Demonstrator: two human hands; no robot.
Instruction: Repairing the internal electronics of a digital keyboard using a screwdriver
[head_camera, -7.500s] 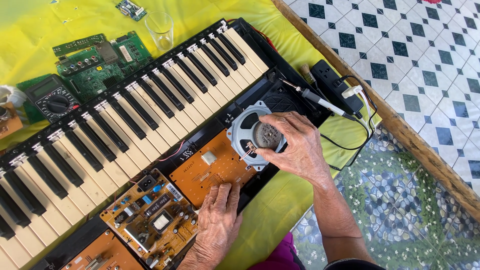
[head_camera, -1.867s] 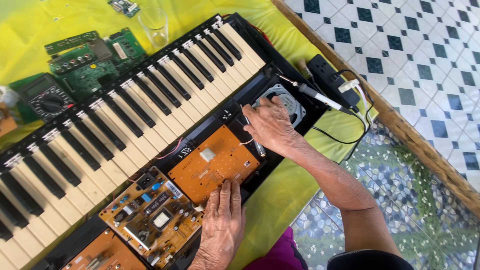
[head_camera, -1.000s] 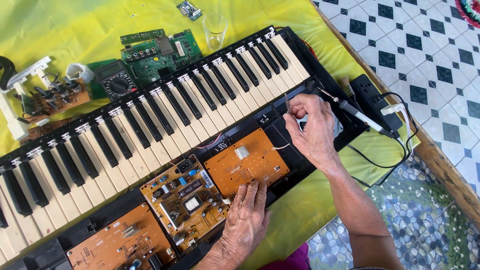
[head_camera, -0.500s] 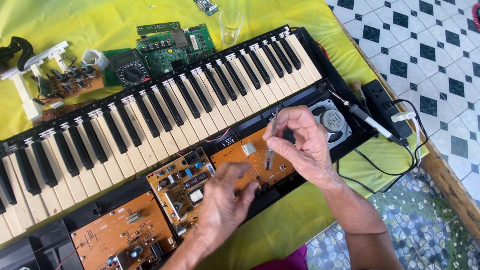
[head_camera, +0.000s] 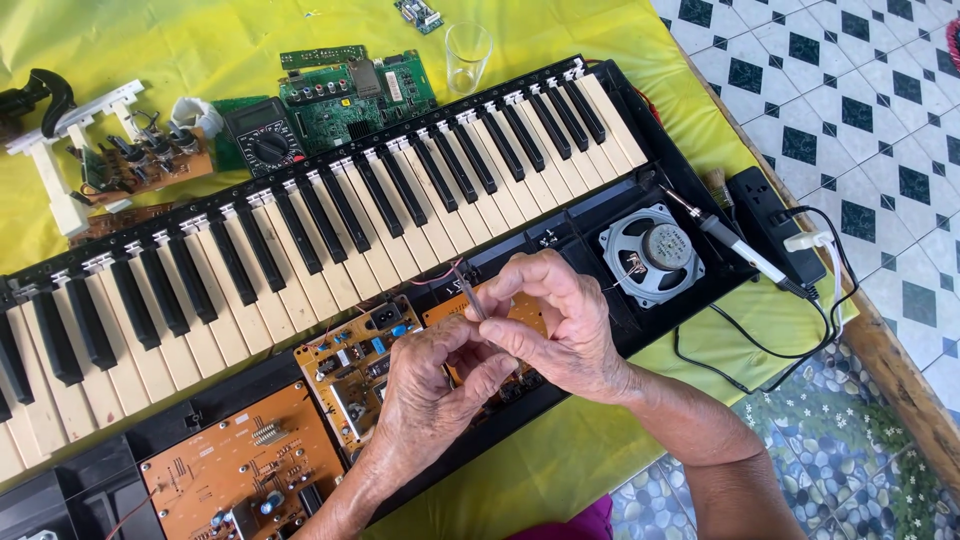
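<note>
Yellow cloth (head_camera: 200, 40) covers the table; tiled floor (head_camera: 860, 90) shows at right. An opened electronic keyboard (head_camera: 300, 230) lies diagonally across the cloth, keys facing up, its lower casing uncovered. In that open casing sit orange circuit boards (head_camera: 245, 470), one at lower left and a more densely populated one just right of it, and a round speaker (head_camera: 655, 252) in the right end. Behind the keys: a green circuit board (head_camera: 350, 90), a multimeter (head_camera: 262, 140) touching its left edge, a clear plastic cup (head_camera: 468, 55), and at far left a white bracket with a small board of knobs (head_camera: 110, 150). A soldering iron (head_camera: 735, 245) rests across the keyboard's right corner beside a black power strip (head_camera: 775, 220), cord trailing over the cloth. Both hands meet above the open casing, between the middle boards. Right hand (head_camera: 565, 330) pinches a thin, short metal rod (head_camera: 470, 295) between thumb and fingertips, rod roughly upright. Left hand (head_camera: 430, 385) is curled, fingertips touching the rod's lower end against the right fingers; whether it grips cannot be told.
</note>
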